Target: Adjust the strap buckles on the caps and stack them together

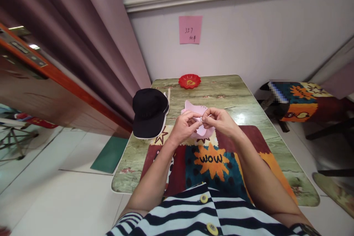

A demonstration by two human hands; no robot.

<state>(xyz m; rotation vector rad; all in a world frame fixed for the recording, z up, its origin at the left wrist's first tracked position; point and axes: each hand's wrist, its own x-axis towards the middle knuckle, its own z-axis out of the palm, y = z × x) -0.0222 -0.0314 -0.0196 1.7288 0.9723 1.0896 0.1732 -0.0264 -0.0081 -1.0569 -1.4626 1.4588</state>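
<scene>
1. Nearest, a striped shirt (177, 215) is seen at the surface (124, 175); beyond it, a printed mat (211, 159) is spread there.
2. Over the mat's far edge, a small pale thing (201, 119) is pinched between the fingertips of the left hand (182, 127) and the right hand (222, 121); each grip is kept narrow; the thing's exact shape is hidden by the fingers.
3. Fine two-handed fingertip work appears to be in hand; for any further handling, a light, steady pinch is judged to be needed, since so small a thing could easily be dropped.
4. Just beneath the hands, a pink item (190, 106) is partly covered from view; to its left, a dark cap (151, 108) is placed.
5. Farther off, a red dish (189, 81) is set near the wall (249, 37); above it, a pink note (190, 29) is stuck.
</scene>
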